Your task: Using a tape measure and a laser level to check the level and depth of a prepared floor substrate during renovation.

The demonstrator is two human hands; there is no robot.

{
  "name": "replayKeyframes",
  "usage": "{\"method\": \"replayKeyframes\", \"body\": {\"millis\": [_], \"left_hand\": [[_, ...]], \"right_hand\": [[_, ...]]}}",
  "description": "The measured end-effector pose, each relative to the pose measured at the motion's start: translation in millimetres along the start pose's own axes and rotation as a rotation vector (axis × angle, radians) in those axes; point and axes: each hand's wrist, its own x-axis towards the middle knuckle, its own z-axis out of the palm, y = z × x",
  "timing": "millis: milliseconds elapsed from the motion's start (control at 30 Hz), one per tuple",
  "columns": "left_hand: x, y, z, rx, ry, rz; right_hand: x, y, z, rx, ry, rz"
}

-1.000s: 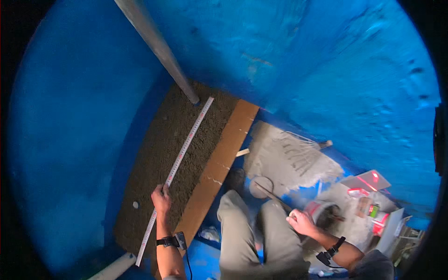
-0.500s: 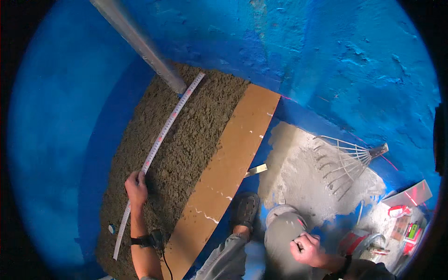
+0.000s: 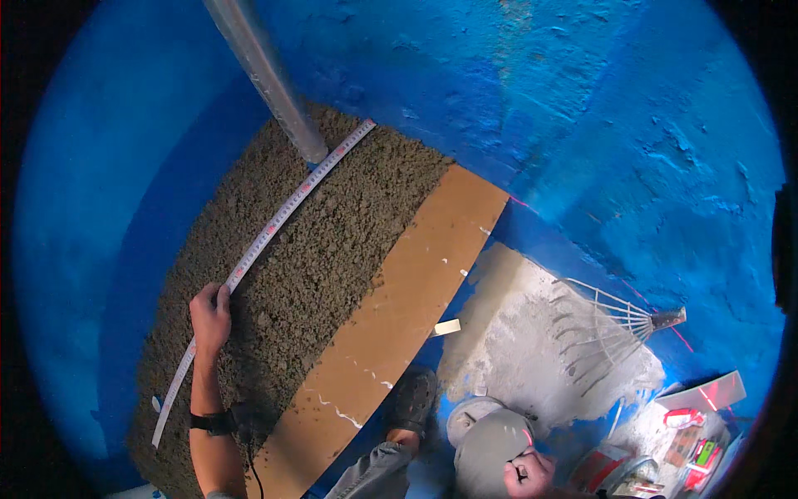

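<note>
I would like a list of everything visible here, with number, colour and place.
Sandy bed: one, greyish, left
Measuring tape: one, white, across sandy bed
Pipe: one, grey, upper left
Board: one, brown, right of bed
Round item: one, whitish, lower left
Walls: count unclear, blue, upper right
Rake: one, grey, right
Floor patch: one, grey, beneath rake
Stick: one, cream, beside board
Bucket: one, red-white, lower right
Sheet: one, grey, far right
Packet: one, red-white, below sheet
Block: one, green, lower right
Disc: one, pale, bottom centre
Strap: one, black, left forearm
Shoe: one, dark, bottom centre
Trouser legs: apparently two, grey, bottom centre
Left hand: one, bare, holding measuring tape
Right hand: one, bare, bottom, contents unclear
</note>
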Motion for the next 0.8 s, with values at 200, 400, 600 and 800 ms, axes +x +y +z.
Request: {"method": "replayKeyframes", "body": {"millis": [200, 400, 600, 800], "left_hand": [[4.1, 6.0, 2.1, -0.011, 0.006, -0.028], [8.2, -1.8, 3.1, 0.024, -0.102, -0.134], [17.8, -2.2, 18.4, 0.006, -0.080, -0.069], [36.8, 31.4, 34.7, 0.048, -0.077, -0.033]], "right_hand": [[11.1, -2.2, 5.9, 0.006, -0.033, 0.098], [26.1, -2.1, 9.4, 0.023, 0.022, 0.067], [36.4, 7.8, 12.7, 0.130, 0.039, 0.043], [39.0, 13.7, 13.4, 0.160, 0.026, 0.027]]}}
